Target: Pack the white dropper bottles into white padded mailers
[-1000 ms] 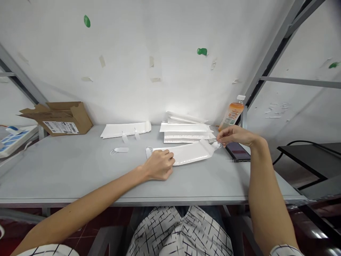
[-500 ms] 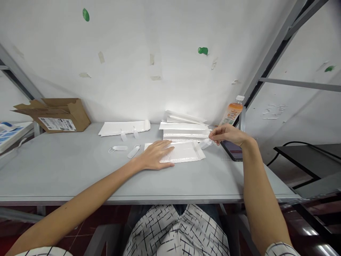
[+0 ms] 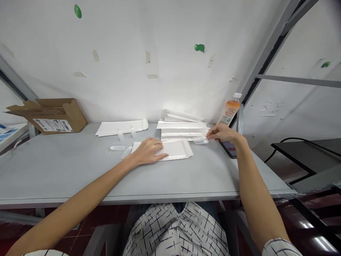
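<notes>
My left hand [image 3: 149, 151] lies flat, fingers spread, on a white bubble-lined mailer [image 3: 176, 150] near the middle of the desk. My right hand [image 3: 222, 133] is closed in a pinch on the right end of a small whitish tag-like piece [image 3: 200, 140] in clear wrapping. That piece is apart from the mailer's right end, in front of a stack of white mailers [image 3: 181, 134]. By my left wrist lie a small white looped tag [image 3: 117, 148] and another small white piece [image 3: 126, 152]. Two similar pieces [image 3: 120, 136] rest against a flat white mailer [image 3: 119, 128] farther back.
An open cardboard box [image 3: 53, 115] with a label stands at the back left. At the back right, a bottle with an orange label [image 3: 229, 112] leans near the frame, and a phone [image 3: 229, 148] lies behind my right wrist. A white wall [image 3: 112, 92] rises behind the desk.
My left hand has slid the mailer left, so its edge reaches the small white piece. The piece in my right hand has turned from slanted to nearly level. The view has shifted slightly.
</notes>
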A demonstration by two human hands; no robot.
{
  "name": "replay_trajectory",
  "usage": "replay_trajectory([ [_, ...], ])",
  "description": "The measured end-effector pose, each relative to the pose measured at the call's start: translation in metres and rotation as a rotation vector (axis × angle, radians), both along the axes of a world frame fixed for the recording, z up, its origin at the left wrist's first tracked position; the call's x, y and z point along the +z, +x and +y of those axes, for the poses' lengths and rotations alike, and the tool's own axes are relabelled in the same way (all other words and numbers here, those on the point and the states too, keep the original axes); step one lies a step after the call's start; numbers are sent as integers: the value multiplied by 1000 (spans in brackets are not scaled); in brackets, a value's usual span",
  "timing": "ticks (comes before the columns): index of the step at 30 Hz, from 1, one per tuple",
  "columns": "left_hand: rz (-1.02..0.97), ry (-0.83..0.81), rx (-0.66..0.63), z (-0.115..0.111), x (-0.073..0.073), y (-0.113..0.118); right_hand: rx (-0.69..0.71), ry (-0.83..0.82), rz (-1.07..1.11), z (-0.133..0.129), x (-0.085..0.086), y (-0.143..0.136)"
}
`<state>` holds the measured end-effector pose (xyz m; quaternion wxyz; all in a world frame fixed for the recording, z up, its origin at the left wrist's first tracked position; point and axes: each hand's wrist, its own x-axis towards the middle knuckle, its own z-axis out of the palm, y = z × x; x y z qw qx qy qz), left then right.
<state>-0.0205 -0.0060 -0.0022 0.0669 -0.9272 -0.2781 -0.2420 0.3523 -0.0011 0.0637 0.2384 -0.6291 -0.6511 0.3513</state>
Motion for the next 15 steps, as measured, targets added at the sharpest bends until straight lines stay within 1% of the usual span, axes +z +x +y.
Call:
replay_trajectory([
  [3,33,7,16,-3,0,6,20,4,-36,1,0,-2],
  [8,121,-3,23,-3,0,26,10,60,11,-4,5,-8],
  [12,138,-121,13,2,-6,42,25,48,85,-8,8,-14],
  [15,118,-175,7,4,-9,46,86,11,104,-10,8,-22],
])
